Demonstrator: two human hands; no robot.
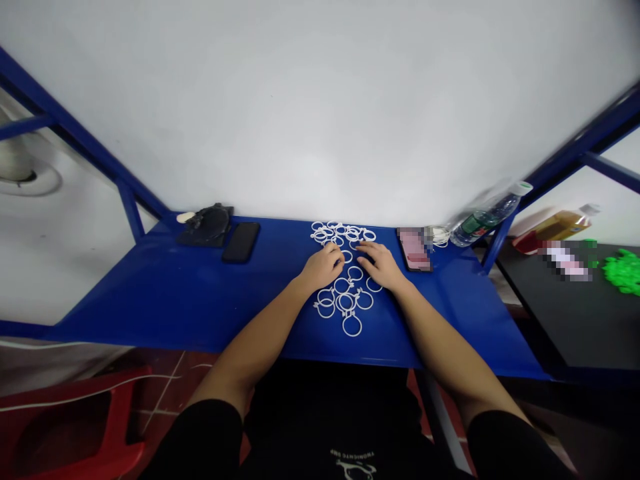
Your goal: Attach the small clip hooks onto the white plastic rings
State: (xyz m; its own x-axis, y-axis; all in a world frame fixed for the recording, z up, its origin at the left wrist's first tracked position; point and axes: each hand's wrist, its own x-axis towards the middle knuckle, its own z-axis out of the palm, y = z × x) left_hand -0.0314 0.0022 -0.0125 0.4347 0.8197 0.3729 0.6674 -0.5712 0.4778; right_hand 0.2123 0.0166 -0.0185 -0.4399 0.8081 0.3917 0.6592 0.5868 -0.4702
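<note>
Many thin white plastic rings with small clip-like tabs lie on the blue table (190, 300), in a far pile (353, 233) by the wall and a nearer loose group (346, 302). Between the two groups is my left hand (324, 265), its fingers curled together, with a white ring (347, 256) at the fingertips. My right hand (377, 262) rests on the other side, fingers spread and reaching to the near edge of the far pile. Another ring (374, 285) is partly covered by the right wrist.
Left of the rings lie a black phone (241, 242) and a crumpled black item (207, 225). To the right are a phone with a lit screen (414, 250), a white cable (438, 235) and a tilted plastic bottle (487, 217). A dark side table (560, 313) holds green pieces (623, 272).
</note>
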